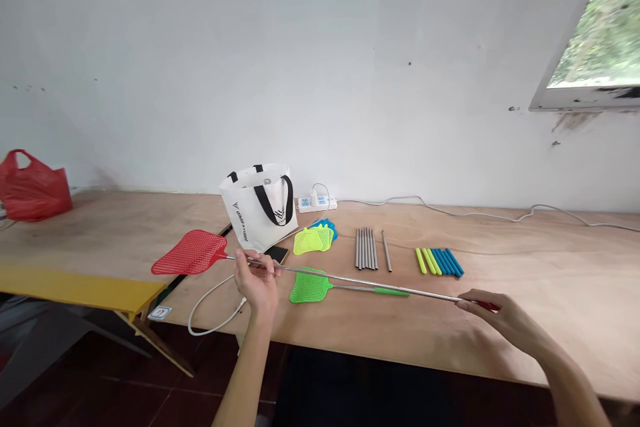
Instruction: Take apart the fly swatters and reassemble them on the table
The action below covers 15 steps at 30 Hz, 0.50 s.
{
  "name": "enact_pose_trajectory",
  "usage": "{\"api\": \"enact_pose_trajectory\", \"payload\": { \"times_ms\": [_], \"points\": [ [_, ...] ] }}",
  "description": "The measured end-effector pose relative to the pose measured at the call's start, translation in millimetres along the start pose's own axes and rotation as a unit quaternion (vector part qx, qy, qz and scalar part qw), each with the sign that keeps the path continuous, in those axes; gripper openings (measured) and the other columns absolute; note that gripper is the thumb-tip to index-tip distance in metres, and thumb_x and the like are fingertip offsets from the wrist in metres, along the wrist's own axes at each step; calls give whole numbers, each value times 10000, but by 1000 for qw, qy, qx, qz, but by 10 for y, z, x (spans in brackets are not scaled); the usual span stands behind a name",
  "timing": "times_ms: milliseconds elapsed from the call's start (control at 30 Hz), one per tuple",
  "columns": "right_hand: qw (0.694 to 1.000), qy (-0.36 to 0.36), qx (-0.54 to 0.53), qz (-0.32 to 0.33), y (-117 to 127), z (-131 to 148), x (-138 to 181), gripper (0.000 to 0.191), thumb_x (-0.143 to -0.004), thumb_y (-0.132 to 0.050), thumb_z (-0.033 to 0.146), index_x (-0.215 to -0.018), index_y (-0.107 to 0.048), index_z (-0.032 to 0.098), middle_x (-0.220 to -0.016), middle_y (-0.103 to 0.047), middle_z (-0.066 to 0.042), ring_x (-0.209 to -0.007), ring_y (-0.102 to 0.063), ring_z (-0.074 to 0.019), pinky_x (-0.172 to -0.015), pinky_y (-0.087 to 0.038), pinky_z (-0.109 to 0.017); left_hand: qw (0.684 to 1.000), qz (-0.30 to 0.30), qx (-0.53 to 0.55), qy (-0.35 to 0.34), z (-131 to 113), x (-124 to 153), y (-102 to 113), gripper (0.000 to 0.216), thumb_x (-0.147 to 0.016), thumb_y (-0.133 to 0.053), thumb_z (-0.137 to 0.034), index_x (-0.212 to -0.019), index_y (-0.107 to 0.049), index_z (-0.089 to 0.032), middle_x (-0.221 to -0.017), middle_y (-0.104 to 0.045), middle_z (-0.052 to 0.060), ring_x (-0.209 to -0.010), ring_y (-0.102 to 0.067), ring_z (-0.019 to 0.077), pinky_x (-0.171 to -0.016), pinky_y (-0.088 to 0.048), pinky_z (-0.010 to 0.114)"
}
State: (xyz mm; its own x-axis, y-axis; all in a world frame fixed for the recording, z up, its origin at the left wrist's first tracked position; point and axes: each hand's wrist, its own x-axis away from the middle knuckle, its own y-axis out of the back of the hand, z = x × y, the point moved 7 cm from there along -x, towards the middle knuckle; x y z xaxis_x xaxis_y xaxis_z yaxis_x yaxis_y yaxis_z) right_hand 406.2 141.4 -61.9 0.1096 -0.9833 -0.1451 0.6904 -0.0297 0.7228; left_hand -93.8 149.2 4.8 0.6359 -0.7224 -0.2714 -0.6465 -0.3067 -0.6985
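A red fly swatter (190, 253) with a long extended metal rod stretches across the front of the table, held in both hands. My left hand (257, 277) is closed round the rod just behind the red mesh head. At the other end, my right hand (493, 317) grips the red handle, most of which its fingers hide. Below the rod a green fly swatter (310, 287) lies on the table, its handle pointing right. Behind it are a pile of yellow mesh heads (313, 240) with blue mesh heads (329, 228), several metal rods (367, 250), and several yellow and blue handles (440, 262).
A white tote bag (245, 213) stands at the back, beside a power strip (320, 203) with a cable along the wall. A white cable (200, 332) loops over the table's front edge. On the left table (150, 213) sits a red plastic bag (37, 190).
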Motion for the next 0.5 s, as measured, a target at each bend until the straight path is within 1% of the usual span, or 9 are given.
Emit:
{"api": "enact_pose_trajectory", "payload": {
  "times_ms": [67, 133, 233, 367, 433, 500],
  "points": [
    [1000, 7, 7, -2, -29, 78, -5, 545, -823, -594, 747, -777, -749, 226, -762, -715, -59, -741, -625, -231, -650, -497, -276, 999, 8, -27, 18, 114, 47, -34, 440, -864, -646, -611, -755, -524, -204, -455, -570, -47, -350, -416, 88, -425, -414, 212],
    [1000, 22, 16, 10, -108, 217, -16, 556, -856, -559, 735, -718, -715, 220, -695, -672, -37, -672, -581, -197, -595, -459, -261, 997, 34, -41, 47, 266, 134, -113, 448, -851, -650, -620, -782, -556, -187, -553, -675, 12, -367, -466, 99, -436, -442, 233],
    [998, 54, 23, 21, -272, 496, -51, 557, -920, -500, 692, -693, -686, 219, -642, -629, -8, -613, -538, -167, -559, -415, -252, 993, 68, -45, 86, 491, 324, -242, 463, -848, -650, -626, -806, -586, -170, -670, -744, 65, -368, -469, 89, -465, -475, 250],
    [995, 98, 25, -5, -507, 852, -112, 549, -953, -462, 672, -782, -735, 227, -685, -688, -15, -622, -604, -178, -581, -437, -258, 984, 100, -56, 139, 742, 651, -379, 495, -867, -617, -652, -804, -600, -162, -808, -782, 109, -362, -462, 70, -446, -462, 238],
    [993, 112, 28, -31, -634, 1004, -120, 539, -963, -453, 660, -820, -755, 238, -735, -733, -32, -647, -657, -199, -597, -459, -265, 977, 123, -61, 161, 843, 858, -444, 509, -866, -610, -668, -809, -608, -163, -882, -790, 124, -358, -465, 67, -428, -453, 236],
    [991, 126, 22, -45, -783, 1154, -102, 502, -981, -447, 630, -887, -774, 261, -831, -775, -47, -713, -709, -224, -626, -483, -270, 967, 157, -65, 191, 945, 1101, -513, 526, -861, -602, -686, -813, -621, -163, -940, -789, 133, -363, -488, 70, -417, -456, 236]
  ]
}}
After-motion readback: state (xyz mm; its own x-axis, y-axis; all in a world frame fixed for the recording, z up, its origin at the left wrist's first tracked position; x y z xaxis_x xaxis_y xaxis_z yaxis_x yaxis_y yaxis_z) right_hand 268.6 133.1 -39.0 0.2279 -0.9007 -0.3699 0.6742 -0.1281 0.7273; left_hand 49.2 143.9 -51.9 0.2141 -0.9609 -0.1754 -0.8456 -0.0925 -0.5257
